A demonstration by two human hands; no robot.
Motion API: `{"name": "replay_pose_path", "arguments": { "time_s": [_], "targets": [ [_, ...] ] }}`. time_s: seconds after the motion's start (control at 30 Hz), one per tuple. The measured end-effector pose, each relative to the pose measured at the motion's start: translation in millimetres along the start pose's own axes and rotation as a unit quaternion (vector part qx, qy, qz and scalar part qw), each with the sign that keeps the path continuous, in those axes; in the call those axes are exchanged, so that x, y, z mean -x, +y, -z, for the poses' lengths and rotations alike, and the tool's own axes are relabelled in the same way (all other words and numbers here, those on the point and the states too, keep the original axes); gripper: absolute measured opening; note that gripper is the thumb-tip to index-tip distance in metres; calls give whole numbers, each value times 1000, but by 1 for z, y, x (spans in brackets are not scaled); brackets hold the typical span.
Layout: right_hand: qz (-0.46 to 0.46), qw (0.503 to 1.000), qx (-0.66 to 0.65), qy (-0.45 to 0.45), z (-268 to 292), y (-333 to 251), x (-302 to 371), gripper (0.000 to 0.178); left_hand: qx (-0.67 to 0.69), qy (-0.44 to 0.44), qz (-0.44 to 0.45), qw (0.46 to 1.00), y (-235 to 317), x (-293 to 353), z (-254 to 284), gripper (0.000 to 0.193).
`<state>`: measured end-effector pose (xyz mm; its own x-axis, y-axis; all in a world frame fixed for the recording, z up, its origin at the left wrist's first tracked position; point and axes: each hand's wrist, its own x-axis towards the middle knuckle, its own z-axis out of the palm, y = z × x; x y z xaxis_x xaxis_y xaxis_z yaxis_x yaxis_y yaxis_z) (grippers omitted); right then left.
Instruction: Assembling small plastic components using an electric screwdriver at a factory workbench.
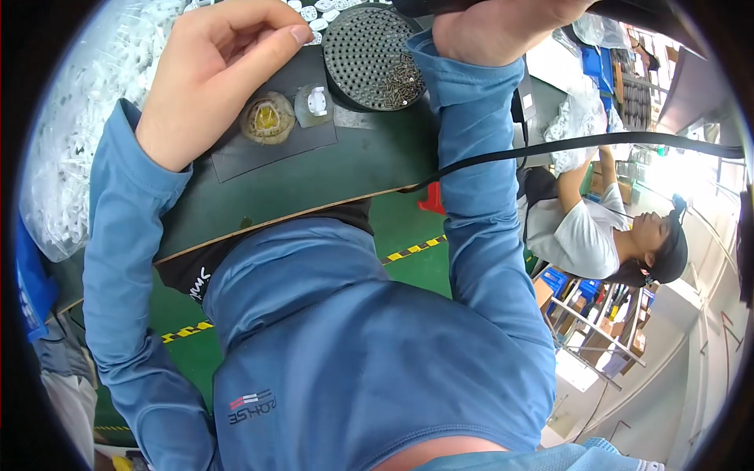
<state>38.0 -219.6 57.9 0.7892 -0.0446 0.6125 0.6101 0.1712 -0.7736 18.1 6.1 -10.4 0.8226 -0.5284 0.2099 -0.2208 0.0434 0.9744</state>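
My left hand [224, 74] is raised over the left part of the green workbench [377, 153], its fingers curled and the thumb pressed toward the index finger. Whatever may be in that pinch is hidden or too small to make out. Below it, on a dark flat plate [290, 153], sit a round holder with a yellow centre [268, 119] and a clear block with a white plastic piece [316, 102]. A round grey dish full of dimples [369, 55] holds small screws [402, 82]. My right hand [503, 31] reaches past the dish to the top edge, beside something black; its fingers are out of sight.
A large clear bag of white plastic parts [86, 141] fills the left side. More white parts [320, 11] lie beyond the dish. A thick black cable [589, 144] crosses my right forearm. A co-worker [589, 235] handles a clear bag [577, 129] at the right.
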Motion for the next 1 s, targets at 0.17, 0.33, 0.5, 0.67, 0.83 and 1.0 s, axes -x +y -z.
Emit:
{"name": "replay_pose_path", "arguments": {
  "time_s": [0.17, 0.33, 0.5, 0.67, 0.83, 1.0],
  "targets": [
    [-182, 936, -227, 199, -26, -11, -1, 60, -21, -25, 62, 998, 6, 1, 8, 15],
    [-198, 943, -179, 198, -30, -12, -1, 53, 3, -5, 14, 1000, 0, 2, 4, 17],
    [-213, 930, -209, 213, -30, -15, 0, 54, 10, 16, 73, 997, 35, -3, -7, 13],
    [-212, 939, -178, 205, -35, -14, -1, 51, 32, 53, 141, 988, 38, 1, -8, 10],
    [-204, 939, -191, 202, -34, -21, -2, 53, -216, -40, -120, 968, 31, 12, -2, 33],
    [9, 986, -158, -56, -4, -40, -5, 72, -222, -51, -207, 951, 29, 15, -15, 49]
  ]
}}
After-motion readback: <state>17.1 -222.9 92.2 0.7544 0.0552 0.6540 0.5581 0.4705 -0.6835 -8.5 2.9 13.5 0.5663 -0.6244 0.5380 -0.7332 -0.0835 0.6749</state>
